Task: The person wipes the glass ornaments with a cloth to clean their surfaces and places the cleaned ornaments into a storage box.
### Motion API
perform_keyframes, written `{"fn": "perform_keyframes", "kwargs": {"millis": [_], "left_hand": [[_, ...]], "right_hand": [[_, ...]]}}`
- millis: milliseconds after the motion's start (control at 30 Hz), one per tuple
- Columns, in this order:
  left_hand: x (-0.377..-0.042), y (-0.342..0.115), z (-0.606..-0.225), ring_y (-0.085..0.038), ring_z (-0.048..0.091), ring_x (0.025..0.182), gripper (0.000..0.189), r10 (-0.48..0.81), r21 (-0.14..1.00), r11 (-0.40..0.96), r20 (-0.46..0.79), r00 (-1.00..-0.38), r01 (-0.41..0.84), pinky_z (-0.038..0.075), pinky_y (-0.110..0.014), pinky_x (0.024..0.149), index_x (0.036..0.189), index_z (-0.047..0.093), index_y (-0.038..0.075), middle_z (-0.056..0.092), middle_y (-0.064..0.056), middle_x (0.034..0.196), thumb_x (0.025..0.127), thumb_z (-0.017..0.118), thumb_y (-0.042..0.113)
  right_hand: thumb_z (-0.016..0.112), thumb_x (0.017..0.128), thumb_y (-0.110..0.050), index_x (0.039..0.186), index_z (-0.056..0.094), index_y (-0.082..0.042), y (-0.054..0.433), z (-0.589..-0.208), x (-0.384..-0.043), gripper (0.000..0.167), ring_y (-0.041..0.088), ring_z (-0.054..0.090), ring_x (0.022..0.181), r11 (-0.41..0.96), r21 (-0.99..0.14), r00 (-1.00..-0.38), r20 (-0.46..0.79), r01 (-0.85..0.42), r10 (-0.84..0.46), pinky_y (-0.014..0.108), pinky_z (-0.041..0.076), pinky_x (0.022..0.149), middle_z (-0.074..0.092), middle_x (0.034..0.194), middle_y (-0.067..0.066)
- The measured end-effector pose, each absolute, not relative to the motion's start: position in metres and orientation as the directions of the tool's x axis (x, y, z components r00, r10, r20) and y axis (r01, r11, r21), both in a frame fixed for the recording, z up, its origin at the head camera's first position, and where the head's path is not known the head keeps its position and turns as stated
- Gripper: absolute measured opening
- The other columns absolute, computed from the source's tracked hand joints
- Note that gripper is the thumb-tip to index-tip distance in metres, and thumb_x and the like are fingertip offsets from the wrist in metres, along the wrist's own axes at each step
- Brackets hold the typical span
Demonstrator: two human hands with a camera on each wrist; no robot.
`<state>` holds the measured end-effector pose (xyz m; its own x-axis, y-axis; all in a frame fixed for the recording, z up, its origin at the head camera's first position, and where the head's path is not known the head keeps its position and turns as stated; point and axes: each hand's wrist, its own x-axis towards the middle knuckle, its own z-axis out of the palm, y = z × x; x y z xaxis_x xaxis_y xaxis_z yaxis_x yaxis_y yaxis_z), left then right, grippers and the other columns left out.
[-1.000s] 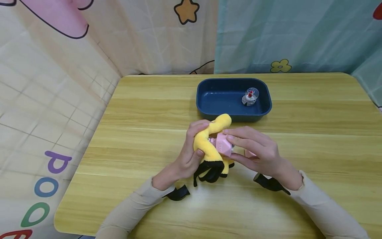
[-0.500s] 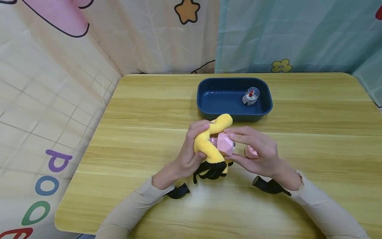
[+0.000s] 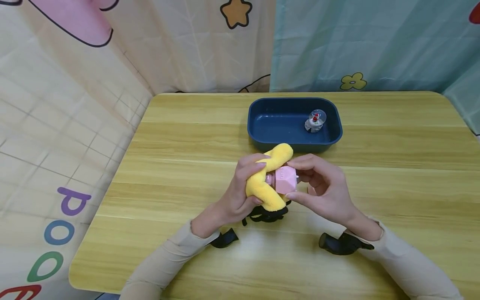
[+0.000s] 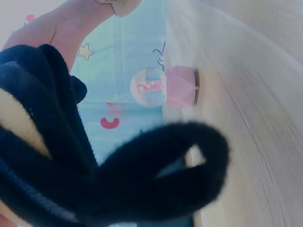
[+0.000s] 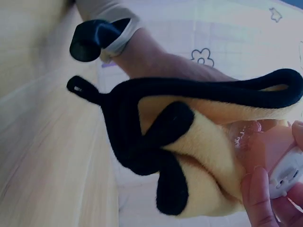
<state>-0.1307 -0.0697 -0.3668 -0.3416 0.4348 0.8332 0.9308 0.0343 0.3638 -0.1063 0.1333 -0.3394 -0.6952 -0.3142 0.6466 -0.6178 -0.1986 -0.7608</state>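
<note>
My left hand (image 3: 240, 187) grips a yellow cloth with black trim (image 3: 260, 191), bunched around a pink snow globe (image 3: 286, 180). The pink faceted base sticks out to the right, while the clear dome is mostly covered by the cloth. My right hand (image 3: 326, 183) holds that base between thumb and fingertips. In the right wrist view, the base's white underside (image 5: 288, 177) faces outward, and the cloth's black loops (image 5: 175, 189) hang free. A second pink snow globe (image 4: 181, 86) stands upright on the table, mostly hidden behind my right hand in the head view.
A dark blue bin (image 3: 275, 143) stands behind my hands, near the table's back edge. Inside it at the right sits a small snow globe (image 3: 314, 123) with a white base and a red figure. Black straps (image 3: 339, 243) hang at both wrists. Printed curtains surround the table.
The pink base has turned in my right hand's fingers, whose grip has shifted. The cloth's yellow folds and black ends have tilted away. The bin and its snow globe stay in place.
</note>
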Motion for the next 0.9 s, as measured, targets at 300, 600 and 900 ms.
{"fn": "perform_keyframes", "kwargs": {"millis": [300, 600, 900], "left_hand": [[-0.1293, -0.0701, -0.3666, -0.031, 0.043, 0.112, 0.048, 0.453, 0.301, 0.071, 0.840, -0.300, 0.951, 0.040, -0.040, 0.098, 0.128, 0.025, 0.006, 0.036, -0.023, 0.118, 0.098, 0.026, 0.043], [-0.1306, -0.0698, -0.3671, -0.031, 0.042, 0.114, 0.049, 0.442, 0.306, 0.091, 0.840, -0.314, 0.948, 0.039, -0.040, 0.098, 0.129, 0.025, 0.005, 0.036, -0.024, 0.119, 0.099, 0.026, 0.043], [-0.1301, -0.0683, -0.3685, -0.031, 0.040, 0.114, 0.049, 0.418, 0.347, 0.059, 0.843, -0.339, 0.936, 0.038, -0.040, 0.098, 0.129, 0.025, 0.006, 0.036, -0.025, 0.118, 0.098, 0.027, 0.044]], "right_hand": [[0.067, 0.072, 0.019, 0.111, 0.059, 0.005, 0.1362, -0.3370, -0.1014, 0.042, 0.013, 0.067, 0.091, -0.200, -0.888, -0.817, 0.460, -0.414, -0.348, 0.024, 0.055, 0.077, 0.064, 0.109, 0.005], [0.065, 0.075, 0.017, 0.109, 0.060, 0.000, 0.1347, -0.3346, -0.1007, 0.039, 0.011, 0.067, 0.087, -0.093, -0.933, -0.877, 0.359, -0.348, -0.319, 0.022, 0.055, 0.076, 0.064, 0.106, 0.001], [0.069, 0.072, 0.016, 0.111, 0.056, 0.011, 0.1319, -0.3392, -0.0985, 0.041, 0.012, 0.065, 0.092, -0.178, -0.858, -0.801, 0.513, -0.482, -0.307, 0.022, 0.055, 0.077, 0.064, 0.110, 0.004]]}}
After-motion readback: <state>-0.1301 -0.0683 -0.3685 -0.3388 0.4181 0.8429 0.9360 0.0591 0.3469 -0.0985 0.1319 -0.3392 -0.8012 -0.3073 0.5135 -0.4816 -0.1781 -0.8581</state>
